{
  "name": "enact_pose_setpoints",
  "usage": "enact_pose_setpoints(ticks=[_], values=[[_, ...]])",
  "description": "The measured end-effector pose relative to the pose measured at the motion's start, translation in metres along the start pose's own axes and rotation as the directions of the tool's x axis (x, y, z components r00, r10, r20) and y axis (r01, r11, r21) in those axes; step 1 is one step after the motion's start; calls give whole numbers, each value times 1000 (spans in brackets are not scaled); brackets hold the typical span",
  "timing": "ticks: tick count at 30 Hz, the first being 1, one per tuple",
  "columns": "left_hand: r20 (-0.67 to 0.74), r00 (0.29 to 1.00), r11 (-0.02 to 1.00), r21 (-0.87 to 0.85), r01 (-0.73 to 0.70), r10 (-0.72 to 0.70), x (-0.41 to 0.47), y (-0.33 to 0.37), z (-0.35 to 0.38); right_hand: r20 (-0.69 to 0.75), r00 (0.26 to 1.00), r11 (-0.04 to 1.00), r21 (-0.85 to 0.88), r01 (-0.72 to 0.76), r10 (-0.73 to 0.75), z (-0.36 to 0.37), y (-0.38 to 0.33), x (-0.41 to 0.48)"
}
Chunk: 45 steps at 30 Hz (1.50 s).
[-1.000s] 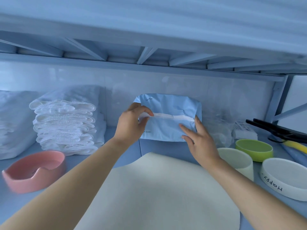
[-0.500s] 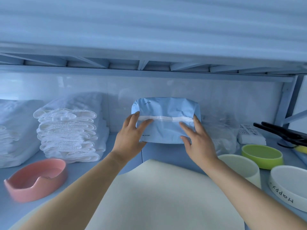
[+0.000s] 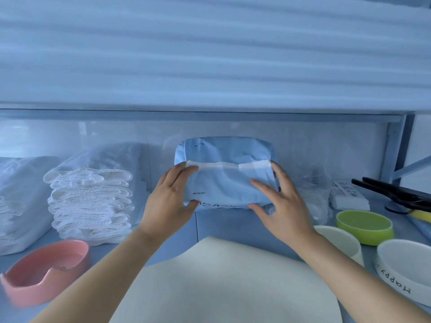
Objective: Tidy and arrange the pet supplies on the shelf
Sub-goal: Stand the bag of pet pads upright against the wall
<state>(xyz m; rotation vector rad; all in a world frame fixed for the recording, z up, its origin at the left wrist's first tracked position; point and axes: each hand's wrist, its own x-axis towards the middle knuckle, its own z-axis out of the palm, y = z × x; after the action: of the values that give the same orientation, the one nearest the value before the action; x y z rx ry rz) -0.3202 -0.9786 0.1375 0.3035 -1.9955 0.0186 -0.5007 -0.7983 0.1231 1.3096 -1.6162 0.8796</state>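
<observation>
A light blue soft package (image 3: 224, 185) with a white tape strip stands at the back middle of the blue shelf (image 3: 224, 224), against the rear panel. My left hand (image 3: 168, 203) holds its left end, fingers on the front near the tape and thumb at the bottom edge. My right hand (image 3: 282, 206) holds the right end, fingers spread over the front and round the side, thumb under the bottom edge. To the left stands a stack of folded white pads (image 3: 91, 201).
A pink bowl (image 3: 44, 278) sits front left and a cream mat (image 3: 228, 287) front middle. On the right are a green bowl (image 3: 365, 227), a cream cup (image 3: 338, 243), a white "Happy" bowl (image 3: 405, 264), a black-handled tool (image 3: 394, 192), a labelled white pack (image 3: 347, 194) and a clear bag (image 3: 312, 190).
My left hand let go of the tape strip and moved to the package's left end. Both thumbs now sit at the package's bottom edge. The view has tilted upward.
</observation>
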Motion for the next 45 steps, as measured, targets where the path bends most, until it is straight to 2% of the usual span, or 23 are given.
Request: enact_pose_setpoints(ticks=[5,12,16,19,21,29,33,38,41,45], values=[[-76,997,999,-44,-21,17,18,3,-17,-136,991,998,61,-5,13,-4,-3,25],[-78,997,1000,6,-13,13,27,-7,-5,-158,976,983,137,-126,147,21,-6,41],[-95,990,991,-103,90,-100,18,-19,1,-124,990,990,131,-56,72,27,-3,37],[-4,991,978,-167,129,-131,13,-26,4,-105,993,994,104,-40,51,31,-2,37],[14,992,981,-149,125,-124,12,-27,5,-138,989,993,107,-40,55,33,-3,39],[-52,994,990,-106,92,-98,20,-18,3,-239,971,995,99,14,10,24,-1,46],[-95,995,998,48,36,-32,37,-12,1,-277,961,993,114,28,5,23,-2,66],[-66,997,952,304,-17,39,48,-12,13,-50,999,997,-73,4,-8,38,-3,72],[67,998,936,352,-21,-2,55,-21,21,43,999,984,-179,9,-1,47,2,77],[193,978,926,378,5,-84,67,-30,29,179,982,982,-185,-22,56,64,11,87]])
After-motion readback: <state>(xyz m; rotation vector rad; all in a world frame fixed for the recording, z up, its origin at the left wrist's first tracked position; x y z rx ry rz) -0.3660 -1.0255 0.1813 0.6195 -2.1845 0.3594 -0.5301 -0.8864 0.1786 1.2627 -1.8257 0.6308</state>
